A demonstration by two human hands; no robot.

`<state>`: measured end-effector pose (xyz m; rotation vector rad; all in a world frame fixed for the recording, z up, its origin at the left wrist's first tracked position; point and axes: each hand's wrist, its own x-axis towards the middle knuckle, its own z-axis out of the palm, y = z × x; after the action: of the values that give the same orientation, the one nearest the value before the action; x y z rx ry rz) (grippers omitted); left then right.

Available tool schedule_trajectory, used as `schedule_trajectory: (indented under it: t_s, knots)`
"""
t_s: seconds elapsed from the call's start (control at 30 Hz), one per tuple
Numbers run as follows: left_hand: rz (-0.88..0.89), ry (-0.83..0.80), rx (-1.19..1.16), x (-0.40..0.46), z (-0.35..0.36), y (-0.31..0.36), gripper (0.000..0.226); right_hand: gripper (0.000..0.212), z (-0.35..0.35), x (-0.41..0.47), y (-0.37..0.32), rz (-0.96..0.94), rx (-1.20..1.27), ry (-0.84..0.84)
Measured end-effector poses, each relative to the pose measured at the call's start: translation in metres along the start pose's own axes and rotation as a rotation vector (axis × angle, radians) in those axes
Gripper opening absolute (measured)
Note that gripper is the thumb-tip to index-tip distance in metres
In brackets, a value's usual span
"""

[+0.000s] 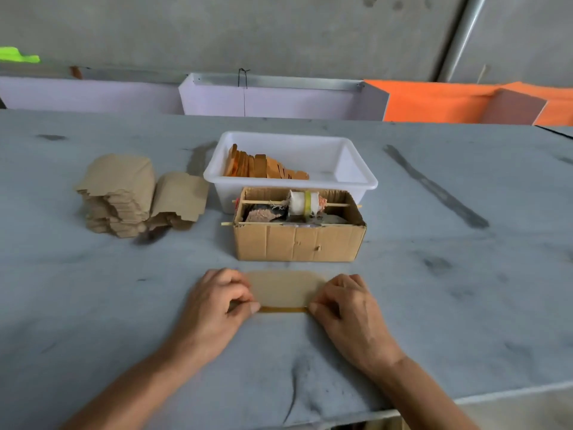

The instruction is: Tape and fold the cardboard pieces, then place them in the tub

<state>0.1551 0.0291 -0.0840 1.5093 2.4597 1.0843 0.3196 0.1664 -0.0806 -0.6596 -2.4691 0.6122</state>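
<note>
In front of me sits a grey, dark-smudged table. Along its far edge stand pale lilac panels and orange panels, with a grey concrete wall behind them. A bright green scrap shows at the far left.

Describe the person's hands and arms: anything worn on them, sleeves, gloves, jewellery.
Both the left hand and the right hand are bare: no gloves, and no rings, watch or bracelet visible. The forearms are uncovered right to the frame's edge, with no sleeves in view.
</note>
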Motion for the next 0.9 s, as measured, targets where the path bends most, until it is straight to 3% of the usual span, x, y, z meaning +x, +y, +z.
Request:
schedule_trajectory:
  t_s: [0.2,0.4,0.63,0.8,0.83,0.9]
  knots:
    - [-0.167,-0.034,0.07,0.0,0.008,-0.001,0.01,0.02,0.006,0.0,-0.005,0.145,-0.058,-0.025]
    - [-0.269,-0.067,0.065,-0.001,0.01,0.005,0.01,0.011,0.002,0.005,-0.006,0.282,-0.033,-0.065]
    - [-0.349,-0.026,0.012,0.001,0.006,0.005,0.027,0.014,0.004,0.008,-0.006,0.368,0.027,-0.078]
    - [-0.327,0.056,-0.065,-0.003,0.007,0.002,0.024,0.016,0.0,0.008,-0.004,0.347,0.127,-0.096]
    - [-0.285,0.087,-0.04,-0.006,0.007,0.004,0.024,0.016,0.001,0.005,-0.004,0.332,0.136,-0.093]
    - [-0.037,0.167,0.083,-0.012,0.007,0.009,0.015,0.012,0.005,0.001,-0.004,0.3,0.107,-0.073]
